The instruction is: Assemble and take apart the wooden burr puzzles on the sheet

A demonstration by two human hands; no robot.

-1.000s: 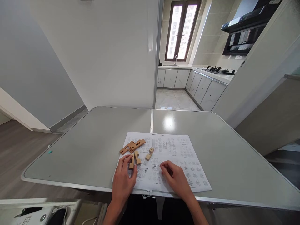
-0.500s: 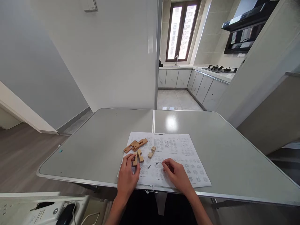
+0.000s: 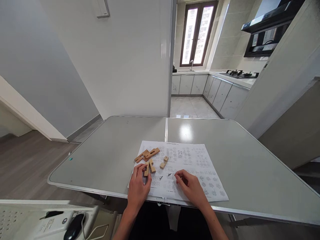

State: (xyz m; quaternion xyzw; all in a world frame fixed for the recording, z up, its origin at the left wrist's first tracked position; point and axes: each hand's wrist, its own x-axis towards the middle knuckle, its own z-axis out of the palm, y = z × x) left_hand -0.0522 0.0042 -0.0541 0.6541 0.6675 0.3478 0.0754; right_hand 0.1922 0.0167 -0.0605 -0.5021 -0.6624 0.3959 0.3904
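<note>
Pale wooden block lay on the printed sheet at the left hand's parted, curved fingers, where light contact best spared the neighbouring block, while the right hand's fingers were closed.

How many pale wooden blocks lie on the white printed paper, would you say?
3 visible: left block at the left hand, middle block beside it, right block apart; the hand may hide more.

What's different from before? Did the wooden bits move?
Only the view turned a little left and up. Nothing visibly moved, or was taken or let go: the left hand stays by the wooden pieces, the right hand at the printed sheet.
</note>
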